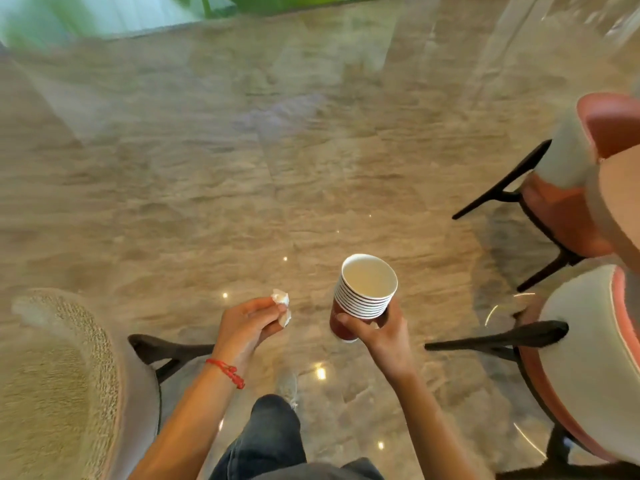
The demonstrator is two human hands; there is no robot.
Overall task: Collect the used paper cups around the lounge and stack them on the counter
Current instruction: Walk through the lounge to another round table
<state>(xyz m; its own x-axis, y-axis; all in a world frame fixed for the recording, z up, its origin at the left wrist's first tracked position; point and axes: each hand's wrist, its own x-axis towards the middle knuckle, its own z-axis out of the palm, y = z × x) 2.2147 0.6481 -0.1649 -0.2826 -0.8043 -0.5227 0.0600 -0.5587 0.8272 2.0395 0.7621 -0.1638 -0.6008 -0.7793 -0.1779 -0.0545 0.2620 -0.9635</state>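
The right hand [382,332] is wrapped round a nested stack of paper cups [363,296], red-walled with white rims, held upright above the floor [277,168] with the empty white inside of the top cup showing; the fingers curl round the lower part of the stack, thumb on the near side; the left hand [247,322] is closed round a crumpled white tissue [282,304], bits of it poking out past the fingertips, and a red string bracelet [227,372] sits on that wrist; the two hands are near each other but apart; below them a leg in dark trousers [270,441] stands on polished beige marble that throws back small spots of light; to the left, close by, is a woven-backed chair [55,375] with a dark frame; to the right stand two chairs in pink and white upholstery on dark legs, one nearer [581,358] and one farther [571,188], flanking an open strip of floor ahead; green foliage [277,1] blurs along the far edge at the top
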